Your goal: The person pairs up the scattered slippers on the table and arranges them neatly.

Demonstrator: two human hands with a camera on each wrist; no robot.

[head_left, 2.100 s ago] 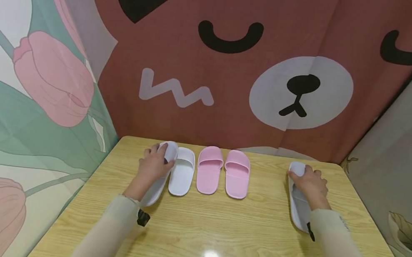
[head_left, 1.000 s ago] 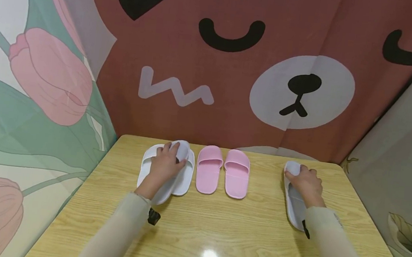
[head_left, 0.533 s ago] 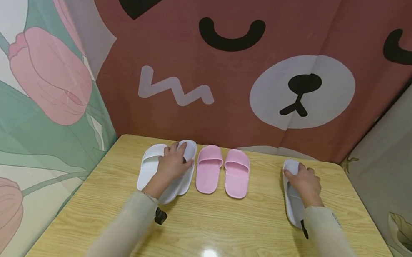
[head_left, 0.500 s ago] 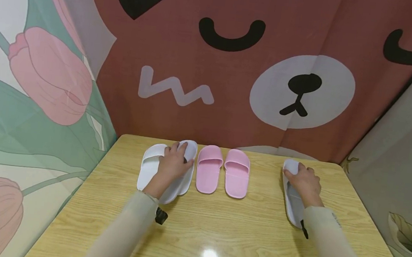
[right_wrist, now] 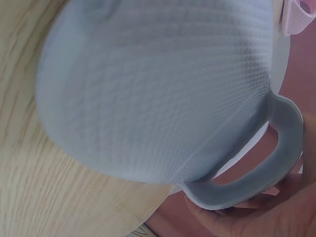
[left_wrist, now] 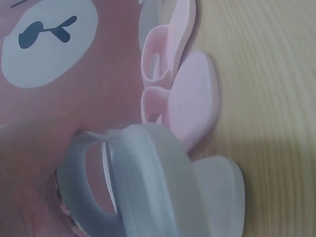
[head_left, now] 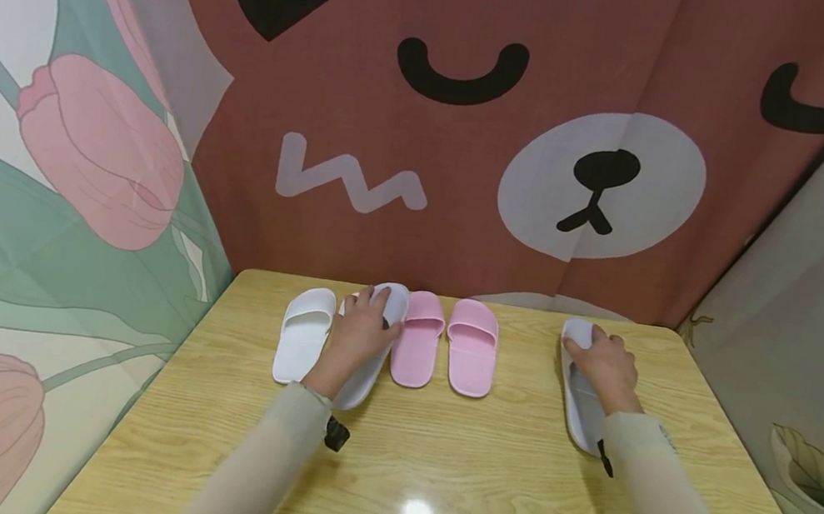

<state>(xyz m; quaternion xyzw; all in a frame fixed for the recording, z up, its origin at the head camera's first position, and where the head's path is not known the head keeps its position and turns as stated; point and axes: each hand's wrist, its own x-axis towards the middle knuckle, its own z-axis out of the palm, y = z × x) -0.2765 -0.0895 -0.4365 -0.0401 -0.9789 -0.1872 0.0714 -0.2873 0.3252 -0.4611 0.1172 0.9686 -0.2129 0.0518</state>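
My left hand [head_left: 359, 331] grips a pale grey slipper [head_left: 361, 384] by its strap. In the left wrist view this slipper [left_wrist: 148, 187] is tilted above the table, partly covering a white slipper [left_wrist: 224, 192] that lies beneath. Farther right, my right hand [head_left: 607, 370] holds a matching grey slipper [head_left: 580, 402] by its strap, fingers curled over the toe end. Its ribbed footbed [right_wrist: 163, 94] fills much of the right wrist view. Another white slipper [head_left: 300, 346] lies left of my left hand. Beside the left-held slipper are two pink slippers, one [head_left: 413, 362] partly overlapped and one [head_left: 471, 368] fully visible.
All of this is on a wooden table [head_left: 495, 467] with rounded back corners. A brown curtain [head_left: 454, 211] with a bear's face hangs right behind it. Patterned cloth hangs along the left [head_left: 17, 282] and right [head_left: 804, 332] sides.
My left hand has carried its grey slipper rightward, from over the leftmost white slipper to over the second one and the edge of a pink one. The right hand has shifted slightly left with its slipper.
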